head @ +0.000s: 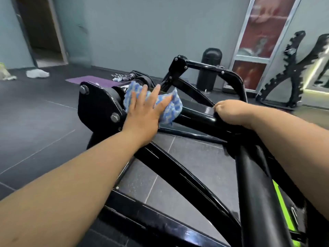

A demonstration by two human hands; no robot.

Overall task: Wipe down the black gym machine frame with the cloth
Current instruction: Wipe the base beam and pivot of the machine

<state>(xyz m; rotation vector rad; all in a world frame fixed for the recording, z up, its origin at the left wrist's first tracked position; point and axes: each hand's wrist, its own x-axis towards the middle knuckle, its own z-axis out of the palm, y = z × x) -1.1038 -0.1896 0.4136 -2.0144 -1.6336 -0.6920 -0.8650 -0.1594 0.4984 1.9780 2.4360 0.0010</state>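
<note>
- Left hand (145,114) flat, fingers spread, palm pressing blue-and-white cloth (171,108) onto top bar of black frame (194,115) — not curled round anything.
- Cloth bunched under palm and fingers, spilling out to the right and at the far side; sits on the bar just right of bolted end plate (97,106).
- Two hex bolts visible on that plate, one top left, one lower right near the wrist.
- Right hand (229,112) closed round the same bar, further right; fingers wrapped under and mostly hidden, knuckles up.
- Both forearms bare, reaching in from bottom corners.
- Frame: glossy black tubes, one diagonal running from under left wrist toward lower right; thick black padded roller (256,189) under the right forearm, green strip (283,207) beside it.
- Second hinged bracket and curved tube beyond the cloth, at the far side of the frame.
- Floor: dark grey tiles (187,154) under the frame.
- Containers: black domed bin (210,68) standing by the far wall, behind the frame — closed shape, contents cannot be seen.
- Purple mat (87,79) flat on the floor beyond the end plate; white crumpled item (37,73) on floor far left, too blurred to identify.
- Black notched rack (286,72) leaning at the right wall.
</note>
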